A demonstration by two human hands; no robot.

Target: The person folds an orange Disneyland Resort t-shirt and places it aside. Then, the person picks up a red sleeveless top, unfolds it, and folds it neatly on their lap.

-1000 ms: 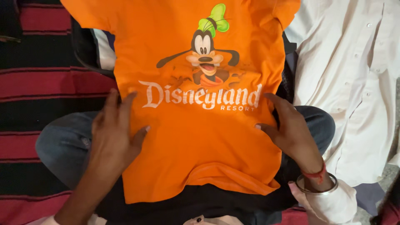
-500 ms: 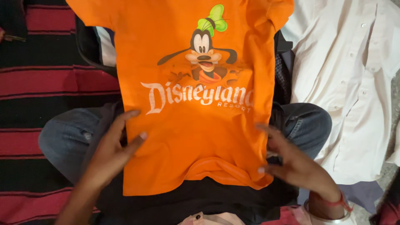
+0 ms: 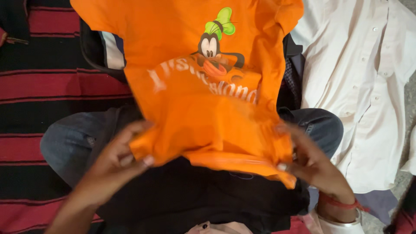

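1. where the view looks straight down, a red and black striped rug (image 3: 52, 82) across the floor from 7 to 11 o'clock, running under everything on that side.
2. at 3 o'clock, spread flat, a white button-up shirt (image 3: 368, 86); just below it at 5 o'clock, a strip of bare grey floor (image 3: 372, 223).
3. bent across the middle, from 9 to 3 o'clock, knees in blue jeans (image 3: 65, 143), with a black garment (image 3: 186, 199) draped over the lap at 6 o'clock.
4. at 10 o'clock, partly tucked beneath the orange cloth, a dark bag (image 3: 93, 52) with something pale inside.
5. over the lap and reaching up to 12 o'clock, an orange t-shirt (image 3: 182, 30) printed with a cartoon dog and white lettering, its lower part lifted off the black garment and buckled upward.
6. at 8 o'clock, left hand (image 3: 115, 162) pinched shut on the t-shirt's lower left corner, thumb on top, fingers under the cloth.
7. at 4 o'clock, right hand (image 3: 314, 167) clamped on the lower right hem, a red thread and a metal bangle (image 3: 338, 219) at the wrist.
8. hem stretched between both hands, sagging slightly toward 6 o'clock.
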